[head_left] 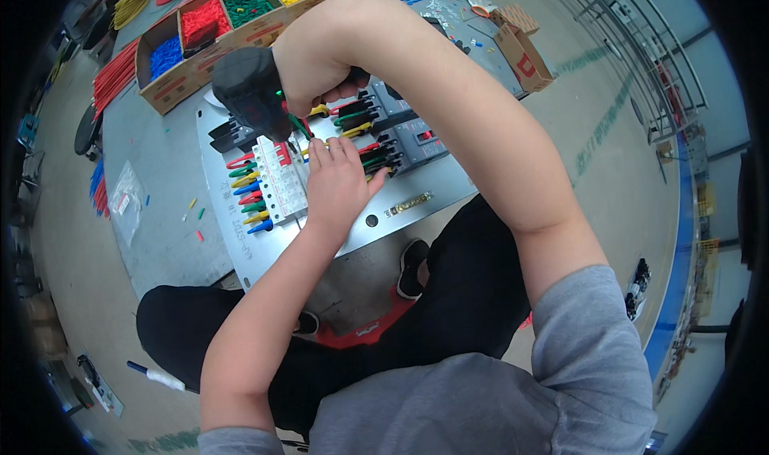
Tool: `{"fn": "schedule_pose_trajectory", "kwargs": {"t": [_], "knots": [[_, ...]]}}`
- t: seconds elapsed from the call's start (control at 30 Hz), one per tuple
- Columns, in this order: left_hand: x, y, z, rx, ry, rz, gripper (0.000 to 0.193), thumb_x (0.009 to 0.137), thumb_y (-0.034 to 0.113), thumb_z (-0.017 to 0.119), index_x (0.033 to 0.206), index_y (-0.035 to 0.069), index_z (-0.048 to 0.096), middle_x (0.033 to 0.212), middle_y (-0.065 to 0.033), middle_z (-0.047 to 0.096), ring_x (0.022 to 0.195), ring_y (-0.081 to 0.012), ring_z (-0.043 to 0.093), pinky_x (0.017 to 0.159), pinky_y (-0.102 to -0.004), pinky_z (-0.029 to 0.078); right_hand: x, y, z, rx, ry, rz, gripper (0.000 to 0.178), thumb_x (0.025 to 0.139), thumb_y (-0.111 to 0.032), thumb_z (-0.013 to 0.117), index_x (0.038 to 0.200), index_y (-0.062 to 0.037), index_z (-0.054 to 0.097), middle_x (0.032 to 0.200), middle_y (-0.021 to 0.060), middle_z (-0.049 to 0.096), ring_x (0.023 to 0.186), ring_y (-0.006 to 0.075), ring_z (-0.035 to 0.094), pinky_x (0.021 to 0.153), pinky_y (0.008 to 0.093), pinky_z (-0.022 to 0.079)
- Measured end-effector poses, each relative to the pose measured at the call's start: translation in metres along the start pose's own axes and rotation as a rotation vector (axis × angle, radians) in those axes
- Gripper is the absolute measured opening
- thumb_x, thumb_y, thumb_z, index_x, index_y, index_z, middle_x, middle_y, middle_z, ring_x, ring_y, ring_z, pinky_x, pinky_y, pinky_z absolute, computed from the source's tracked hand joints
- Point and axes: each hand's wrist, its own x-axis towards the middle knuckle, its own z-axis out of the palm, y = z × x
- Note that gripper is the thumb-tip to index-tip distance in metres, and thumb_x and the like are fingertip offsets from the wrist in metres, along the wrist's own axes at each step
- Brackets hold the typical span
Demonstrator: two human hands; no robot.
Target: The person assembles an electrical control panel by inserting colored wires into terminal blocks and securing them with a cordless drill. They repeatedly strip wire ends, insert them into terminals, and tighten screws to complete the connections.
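Observation:
My right hand (314, 69) is wrapped round the grip of a black cordless drill (248, 90), whose nose points down at a row of white circuit breakers (280, 184). The grip itself is mostly hidden by the hand and wrist. Beside the drill's tip, my left hand (338, 171) rests with outstretched fingers on the wires between the breakers and the larger grey breakers (412, 144); its thumb stands apart. Red, green, yellow and blue sleeved wires (251, 191) stick out of the row's left side. All this is mounted on a metal plate (344, 235).
A cardboard box (164, 93) with compartments of blue, red, green and yellow caps stands at the back left. A clear plastic bag (126, 203) lies on the grey table left of the plate. A brass terminal strip (410, 204) sits near the plate's front edge. Another carton (525, 58) is at the right.

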Motion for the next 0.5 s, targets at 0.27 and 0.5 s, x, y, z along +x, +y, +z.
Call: {"fn": "schedule_pose_trajectory", "kwargs": {"t": [0.27,0.5], "knots": [[0.0,-0.004,0.001,-0.049,0.052,0.029,0.084,0.096,0.062,0.077,0.129,-0.014,0.062,0.117,-0.0245,0.067,0.116,-0.0452,0.064,0.102,-0.0495,0.055,-0.001,0.005,0.001,0.079,-0.005,-0.019,0.028,0.096,-0.027,0.081,0.076,-0.0092,0.072,0.073,0.0003,0.068,0.061,0.0165,0.06,0.062,0.0352,0.052],[-0.002,-0.001,-0.002,-0.139,-0.032,-0.023,0.087,0.097,0.058,0.077,0.137,-0.017,0.057,0.124,-0.028,0.065,0.128,-0.0513,0.062,0.112,-0.0522,0.051,0.013,-0.001,-0.008,0.012,-0.109,-0.073,0.03,0.094,-0.024,0.079,0.07,-0.0115,0.067,0.071,0.0009,0.068,0.061,0.0168,0.06,0.062,0.0373,0.051]]}}
